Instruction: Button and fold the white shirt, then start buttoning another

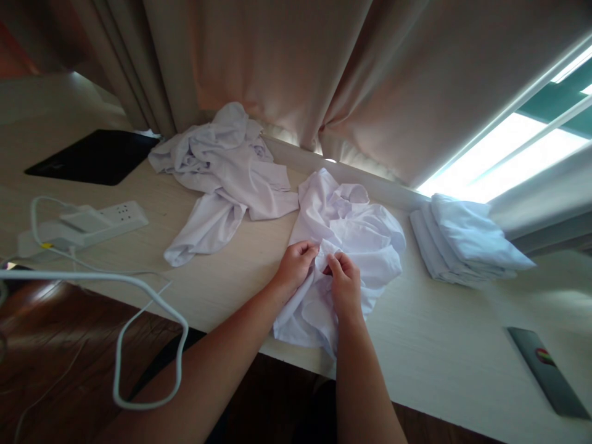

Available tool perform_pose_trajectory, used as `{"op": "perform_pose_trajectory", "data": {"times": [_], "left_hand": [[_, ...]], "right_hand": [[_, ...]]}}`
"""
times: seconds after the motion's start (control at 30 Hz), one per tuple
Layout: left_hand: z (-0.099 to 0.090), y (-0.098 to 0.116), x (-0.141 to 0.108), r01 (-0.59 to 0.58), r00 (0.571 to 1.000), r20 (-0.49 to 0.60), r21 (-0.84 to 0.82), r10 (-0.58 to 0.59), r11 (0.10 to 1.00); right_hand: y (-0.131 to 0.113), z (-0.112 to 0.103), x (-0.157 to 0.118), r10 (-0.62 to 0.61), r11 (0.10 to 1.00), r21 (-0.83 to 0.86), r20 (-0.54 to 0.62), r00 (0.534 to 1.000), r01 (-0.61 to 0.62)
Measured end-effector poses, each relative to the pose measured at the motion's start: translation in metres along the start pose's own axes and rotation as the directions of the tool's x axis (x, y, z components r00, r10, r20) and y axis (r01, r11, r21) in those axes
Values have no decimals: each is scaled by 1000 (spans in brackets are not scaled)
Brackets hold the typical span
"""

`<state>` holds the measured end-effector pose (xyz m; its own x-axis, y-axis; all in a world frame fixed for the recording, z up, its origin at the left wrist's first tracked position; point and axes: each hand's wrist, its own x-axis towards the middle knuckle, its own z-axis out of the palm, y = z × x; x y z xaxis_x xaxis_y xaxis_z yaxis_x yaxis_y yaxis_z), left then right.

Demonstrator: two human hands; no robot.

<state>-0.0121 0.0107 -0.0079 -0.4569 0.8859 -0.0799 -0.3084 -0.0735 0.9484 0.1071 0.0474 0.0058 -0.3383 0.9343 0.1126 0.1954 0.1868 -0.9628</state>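
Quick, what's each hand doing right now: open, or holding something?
Left hand: grip closed, pinching the white garment.
Right hand: grip closed, pinching the same white garment.

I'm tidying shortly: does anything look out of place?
The thick white cable looks untidy: in this view its loose loop crosses the table edge near the left forearm and might snag. No spill or damage shows.

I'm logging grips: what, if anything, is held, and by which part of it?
A white garment, pinched by a fold of cloth near its middle in the left hand and right hand; the exact garment part is unclear.
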Motion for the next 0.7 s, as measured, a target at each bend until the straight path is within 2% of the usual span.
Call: {"op": "perform_pose_trajectory", "data": {"times": [0.4, 0.57, 0.7], "left_hand": [[-2, 4, 1, -100, 995, -11, 93, 102, 991], [-2, 9, 0, -136, 989, -25, 199, 143, 970], [-1, 16, -4, -164, 986, 20, 331, 167, 929]], "right_hand": [[-2, 0, 1, -13, 1000, -8, -8, 1000, 13], [-5, -1, 0, -4, 1000, 15, 2, 1000, 4], [-4, -1, 0, 56, 991, 118, 37, 998, -60]]}}
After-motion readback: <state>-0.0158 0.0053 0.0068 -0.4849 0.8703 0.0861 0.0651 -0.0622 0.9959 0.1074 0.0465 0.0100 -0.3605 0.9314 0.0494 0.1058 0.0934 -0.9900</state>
